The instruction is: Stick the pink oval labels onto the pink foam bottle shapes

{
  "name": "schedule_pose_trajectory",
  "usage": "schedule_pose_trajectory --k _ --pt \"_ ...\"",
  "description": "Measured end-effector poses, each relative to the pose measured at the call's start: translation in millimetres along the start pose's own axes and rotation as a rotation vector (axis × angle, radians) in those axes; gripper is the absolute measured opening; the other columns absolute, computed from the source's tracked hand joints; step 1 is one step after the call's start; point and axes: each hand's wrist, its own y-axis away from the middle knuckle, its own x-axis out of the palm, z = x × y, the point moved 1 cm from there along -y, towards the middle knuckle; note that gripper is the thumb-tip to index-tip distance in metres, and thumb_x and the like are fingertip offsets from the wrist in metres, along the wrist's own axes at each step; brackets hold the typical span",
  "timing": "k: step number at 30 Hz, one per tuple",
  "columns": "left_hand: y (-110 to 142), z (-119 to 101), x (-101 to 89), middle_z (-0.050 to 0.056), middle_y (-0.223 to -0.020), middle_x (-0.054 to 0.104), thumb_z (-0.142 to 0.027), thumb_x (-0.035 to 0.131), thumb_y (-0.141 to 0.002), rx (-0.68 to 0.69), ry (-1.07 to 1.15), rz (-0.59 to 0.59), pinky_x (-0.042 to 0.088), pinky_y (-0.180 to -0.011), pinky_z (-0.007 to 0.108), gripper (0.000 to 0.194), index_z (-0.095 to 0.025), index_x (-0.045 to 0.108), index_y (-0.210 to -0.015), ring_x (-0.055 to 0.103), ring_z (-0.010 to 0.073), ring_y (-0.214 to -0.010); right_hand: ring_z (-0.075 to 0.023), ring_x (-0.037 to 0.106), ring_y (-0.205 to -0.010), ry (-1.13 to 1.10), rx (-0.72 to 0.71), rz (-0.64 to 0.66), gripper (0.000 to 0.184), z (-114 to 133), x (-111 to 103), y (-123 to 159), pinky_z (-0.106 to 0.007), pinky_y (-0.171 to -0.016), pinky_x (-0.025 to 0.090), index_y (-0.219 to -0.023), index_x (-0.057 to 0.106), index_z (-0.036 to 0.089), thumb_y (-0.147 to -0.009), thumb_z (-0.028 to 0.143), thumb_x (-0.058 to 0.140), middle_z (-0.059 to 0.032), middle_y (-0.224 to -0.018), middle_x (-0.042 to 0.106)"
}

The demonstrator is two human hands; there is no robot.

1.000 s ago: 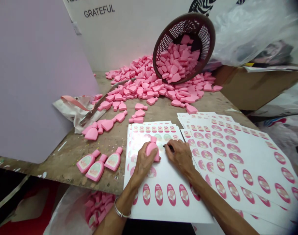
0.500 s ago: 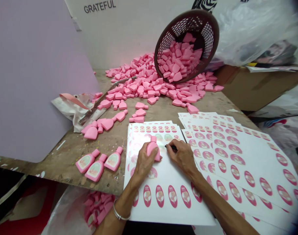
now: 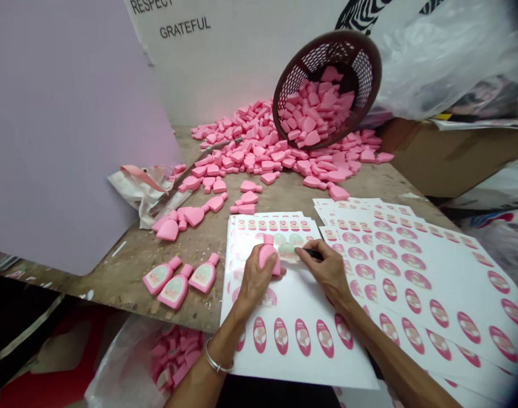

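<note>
My left hand (image 3: 254, 280) is shut around a flat pink plastic bottle (image 3: 268, 255), which stands upright on a sheet of oval pink stickers (image 3: 293, 345). Just right of the bottle, my right hand (image 3: 327, 272) pinches a small dark tool (image 3: 314, 254), its tip over the sheet's upper part. The tool's shape is mostly hidden by my fingers. The bottle's face is hidden by my left hand. Three labelled pink bottles (image 3: 174, 294) lie on the wooden table (image 3: 127, 266) to the left of the sheet.
A tilted brown basket (image 3: 327, 88) spills unlabelled pink bottles into a heap (image 3: 259, 153) at the table's back. More sticker sheets (image 3: 412, 277) overlap at right. A lilac board (image 3: 72, 130) stands at left, and a bag of pink pieces (image 3: 174, 357) sits below the table's front edge.
My right hand and its dark tool have shifted slightly right, away from the bottle. The whole scene has moved a little in view as my head moved.
</note>
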Motion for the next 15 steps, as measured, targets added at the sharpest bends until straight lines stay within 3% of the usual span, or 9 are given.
schedule_pose_trajectory --k 3,6,11,15 --pt "3 -3 -1.2 0.003 -0.075 0.061 -0.054 0.065 -0.075 -0.007 0.032 0.011 0.058 -0.058 0.030 0.056 -0.015 0.051 -0.113 0.067 0.0178 -0.062 -0.0136 0.055 -0.061 -0.114 0.122 -0.015 0.030 13 -13 0 -0.026 -0.057 0.044 -0.076 0.062 0.018 -0.075 0.048 0.066 -0.0007 -0.069 0.063" --pt "11 -10 -1.2 0.007 -0.079 0.064 -0.065 0.053 -0.078 0.013 0.153 0.009 0.057 -0.058 0.030 0.058 -0.013 0.058 -0.104 0.066 0.0186 -0.066 -0.0162 0.060 -0.068 -0.134 0.107 0.073 0.031 32 -18 8 -0.029 -0.061 0.048 -0.088 0.071 0.019 -0.075 0.047 0.067 -0.0035 -0.081 0.070" --pt "26 -19 0.3 0.012 -0.092 0.069 -0.072 0.040 -0.081 -0.045 0.341 0.020 0.056 -0.060 0.029 0.068 -0.013 0.062 -0.107 0.068 0.0219 -0.075 -0.0226 0.066 -0.084 -0.188 0.093 0.143 0.026 56 -9 26 -0.034 -0.072 0.053 -0.089 0.075 0.023 -0.077 0.044 0.066 -0.0045 -0.092 0.074" --pt "30 -16 -2.0 0.011 -0.086 0.071 -0.073 0.036 -0.081 -0.097 0.329 0.002 0.056 -0.061 0.029 0.071 -0.013 0.063 -0.107 0.070 0.0221 -0.073 -0.0230 0.067 -0.085 -0.199 0.054 0.154 0.024 64 0 32 -0.035 -0.073 0.054 -0.089 0.075 0.023 -0.078 0.042 0.065 -0.0044 -0.092 0.074"
